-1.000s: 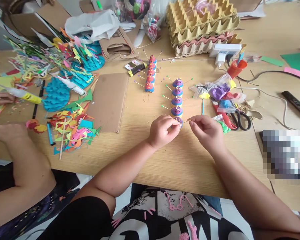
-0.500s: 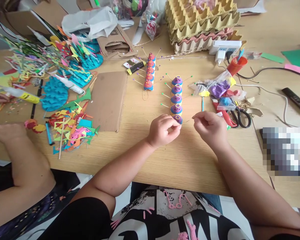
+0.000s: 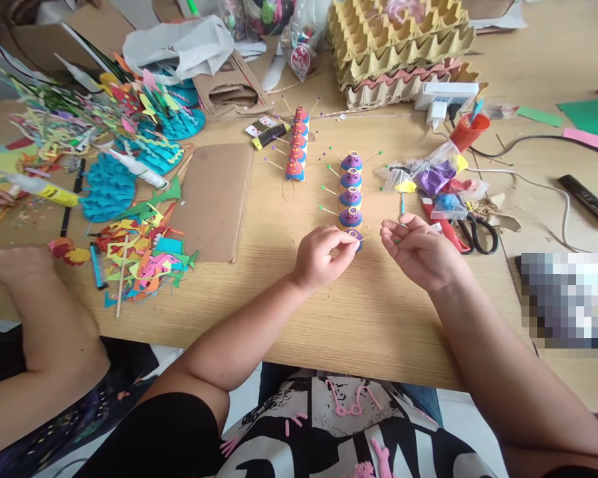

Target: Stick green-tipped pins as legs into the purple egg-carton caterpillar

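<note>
A row of purple-and-blue egg-carton bumps with yellow rings runs up the middle of the table. Thin green-tipped sticks jut from several of them. At the row's near end, my left hand is closed in a pinch on a thin pale stick, beside the last bump, which its fingers partly cover. The stick's free end points right. Across a small gap from it, my right hand is turned partly palm up, fingers loosely apart; I make out nothing held in it.
A red-and-blue bump row stands further back, near a cardboard sheet. Paper scraps lie to the left, by another person's arm. Scissors, clay bags and an orange cup are to the right.
My right hand has opened from a pinch and rolled palm up. My left hand keeps its pinch and has shifted very slightly; the stick's free end now sits a little higher.
</note>
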The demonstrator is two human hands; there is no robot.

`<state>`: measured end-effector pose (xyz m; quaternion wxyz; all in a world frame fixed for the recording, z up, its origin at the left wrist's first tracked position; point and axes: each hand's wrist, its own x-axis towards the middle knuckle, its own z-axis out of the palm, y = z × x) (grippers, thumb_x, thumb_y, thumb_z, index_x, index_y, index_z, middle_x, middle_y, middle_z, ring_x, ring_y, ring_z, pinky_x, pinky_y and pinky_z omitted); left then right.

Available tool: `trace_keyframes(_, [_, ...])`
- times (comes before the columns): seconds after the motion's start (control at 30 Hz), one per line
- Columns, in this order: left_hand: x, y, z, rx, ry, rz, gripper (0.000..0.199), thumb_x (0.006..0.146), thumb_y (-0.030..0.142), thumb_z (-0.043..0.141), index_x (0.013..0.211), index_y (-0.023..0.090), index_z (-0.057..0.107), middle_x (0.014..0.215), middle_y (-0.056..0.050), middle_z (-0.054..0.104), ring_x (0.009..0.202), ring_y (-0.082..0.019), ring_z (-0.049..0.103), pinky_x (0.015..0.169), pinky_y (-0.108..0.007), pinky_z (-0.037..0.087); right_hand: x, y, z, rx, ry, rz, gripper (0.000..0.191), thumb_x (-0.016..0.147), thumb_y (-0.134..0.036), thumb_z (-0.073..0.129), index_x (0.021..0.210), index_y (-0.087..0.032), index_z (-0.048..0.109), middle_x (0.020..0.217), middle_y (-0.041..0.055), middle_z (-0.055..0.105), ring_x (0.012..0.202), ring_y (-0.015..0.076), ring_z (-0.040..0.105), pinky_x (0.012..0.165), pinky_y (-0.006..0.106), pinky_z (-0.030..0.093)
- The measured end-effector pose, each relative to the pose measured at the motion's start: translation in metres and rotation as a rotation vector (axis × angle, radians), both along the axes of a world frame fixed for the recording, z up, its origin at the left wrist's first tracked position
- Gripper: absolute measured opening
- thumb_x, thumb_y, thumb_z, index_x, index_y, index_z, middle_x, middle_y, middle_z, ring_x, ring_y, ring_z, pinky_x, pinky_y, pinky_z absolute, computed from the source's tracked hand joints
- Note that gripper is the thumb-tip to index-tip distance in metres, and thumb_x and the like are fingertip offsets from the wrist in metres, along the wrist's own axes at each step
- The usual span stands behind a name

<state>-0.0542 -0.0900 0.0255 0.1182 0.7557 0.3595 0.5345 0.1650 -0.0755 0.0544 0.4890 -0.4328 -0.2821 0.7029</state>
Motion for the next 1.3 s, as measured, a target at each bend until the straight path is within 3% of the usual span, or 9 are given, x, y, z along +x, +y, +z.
trace_keyframes(0.27, [0.000, 0.000, 0.000, -0.009, -0.019, -0.019, 0.014, 0.096, 0.017, 0.072, 0.082, 0.020, 0.069, 0.070, 0.002, 0.072, 0.063, -0.010, 0.061, 0.063, -0.024, 0.046, -0.003, -0.002, -0.003, 0.074, 0.092, 0.031, 0.028, 0.078, -0.002, 0.072, 0.088, -0.025, 0.061, 0.113, -0.0005, 0.083, 0.112, 0.0102, 0.079, 0.100, 0.021, 0.063])
trace_keyframes(0.37, [0.000, 0.000, 0.000, -0.019, -0.025, -0.027, 0.014, 0.097, 0.018, 0.071, 0.083, 0.019, 0.069, 0.070, 0.002, 0.071, 0.062, -0.009, 0.060, 0.063, -0.024, 0.046, -0.003, -0.002, -0.002, 0.079, 0.037, 0.004, 0.027, 0.082, -0.012, 0.080, 0.095, -0.026, 0.062, 0.110, 0.0006, 0.084, 0.107, 0.0112, 0.080, 0.089, 0.020, 0.065])
trace_keyframes(0.43, [0.000, 0.000, -0.001, -0.021, -0.030, -0.028, 0.014, 0.097, 0.018, 0.072, 0.083, 0.019, 0.070, 0.069, 0.002, 0.070, 0.062, -0.009, 0.060, 0.063, -0.024, 0.046, -0.003, -0.001, -0.002, 0.088, -0.036, -0.013, 0.030, 0.084, -0.026, 0.087, 0.101, -0.027, 0.062, 0.099, 0.0007, 0.083, 0.091, 0.0123, 0.080, 0.068, 0.018, 0.062])
trace_keyframes(0.57, [0.000, 0.000, -0.001, -0.022, -0.032, -0.026, 0.014, 0.096, 0.017, 0.072, 0.082, 0.019, 0.070, 0.068, 0.003, 0.067, 0.062, -0.009, 0.059, 0.063, -0.024, 0.045, -0.003, -0.002, -0.005, 0.223, -0.262, -0.067, 0.041, 0.084, -0.055, 0.088, 0.101, -0.026, 0.066, 0.059, -0.0049, 0.065, 0.046, 0.0085, 0.051, 0.041, 0.020, 0.031])
trace_keyframes(0.7, [0.001, 0.000, -0.001, -0.026, -0.036, -0.033, 0.014, 0.095, 0.016, 0.073, 0.081, 0.019, 0.070, 0.067, 0.003, 0.067, 0.062, -0.009, 0.059, 0.063, -0.023, 0.045, -0.004, -0.003, -0.005, 0.294, -0.329, -0.080, 0.045, 0.079, -0.063, 0.089, 0.085, -0.022, 0.071, 0.050, -0.0061, 0.045, 0.047, 0.0068, 0.035, 0.045, 0.023, 0.022])
trace_keyframes(0.8, [0.001, 0.000, -0.001, -0.037, -0.034, -0.031, 0.014, 0.095, 0.015, 0.073, 0.081, 0.019, 0.071, 0.068, 0.003, 0.067, 0.062, -0.009, 0.058, 0.063, -0.023, 0.044, -0.004, -0.003, -0.002, 0.226, -0.281, -0.027, 0.046, 0.071, -0.061, 0.095, 0.080, -0.020, 0.075, 0.054, -0.0049, 0.043, 0.052, 0.0072, 0.035, 0.047, 0.023, 0.023])
trace_keyframes(1.0, [0.001, 0.000, -0.001, -0.050, -0.042, -0.034, 0.014, 0.096, 0.018, 0.072, 0.082, 0.019, 0.071, 0.071, 0.002, 0.071, 0.062, -0.009, 0.059, 0.062, -0.023, 0.045, -0.005, -0.003, 0.002, 0.110, -0.147, 0.021, 0.041, 0.065, -0.044, 0.100, 0.096, -0.023, 0.082, 0.083, 0.0008, 0.070, 0.069, 0.0083, 0.054, 0.056, 0.021, 0.044])
trace_keyframes(1.1, [0.001, 0.000, -0.001, -0.059, -0.036, -0.036, 0.014, 0.096, 0.018, 0.072, 0.082, 0.019, 0.071, 0.071, 0.002, 0.071, 0.062, -0.009, 0.059, 0.062, -0.024, 0.046, -0.007, -0.004, 0.002, 0.093, -0.119, 0.019, 0.046, 0.060, -0.040, 0.104, 0.096, -0.026, 0.080, 0.084, -0.0010, 0.075, 0.069, 0.0080, 0.058, 0.063, 0.020, 0.050])
trace_keyframes(1.3, [0.001, 0.000, -0.001, -0.048, -0.037, -0.034, 0.015, 0.096, 0.018, 0.072, 0.082, 0.020, 0.070, 0.069, 0.003, 0.069, 0.061, -0.009, 0.058, 0.062, -0.023, 0.044, -0.012, -0.009, 0.005, 0.101, -0.132, 0.066, 0.048, 0.058, -0.052, 0.104, 0.080, -0.022, 0.075, 0.079, 0.0005, 0.077, 0.063, 0.0071, 0.057, 0.055, 0.019, 0.044])
